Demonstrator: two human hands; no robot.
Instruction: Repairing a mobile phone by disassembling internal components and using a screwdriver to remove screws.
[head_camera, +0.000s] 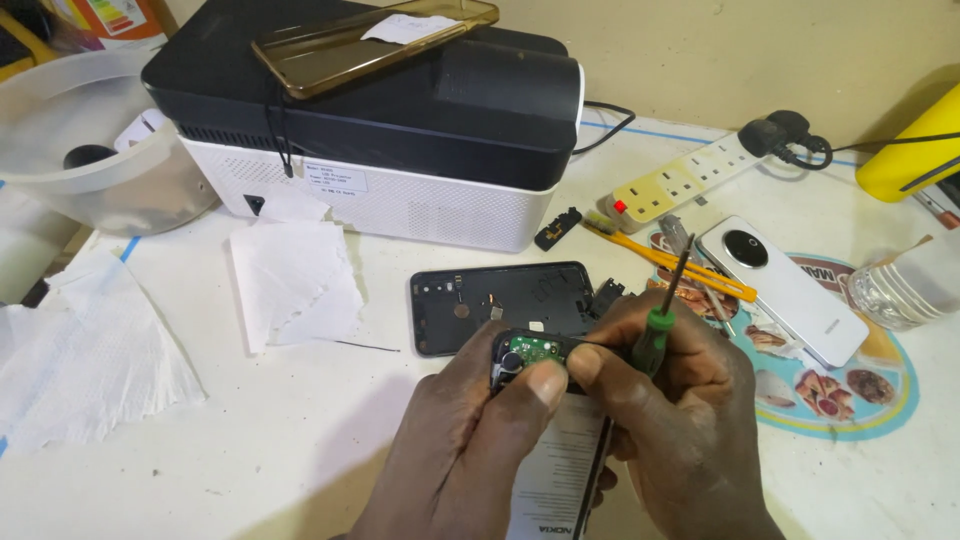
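Green circuit board glints inside the opened phone, gripped at its top end by the left hand, thumb pressed on it. The right hand pinches a green-handled screwdriver beside the board, its tip hidden behind the fingers. The phone's lower end is cut off. A matte black back cover lies flat on the bench just beyond.

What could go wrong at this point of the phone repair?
1. Both thumbs press near the bare circuit board of the phone; a slip might scratch it.
2. The screwdriver sits pinched in the right hand while the left hand grips the phone; it may drop onto the back cover.
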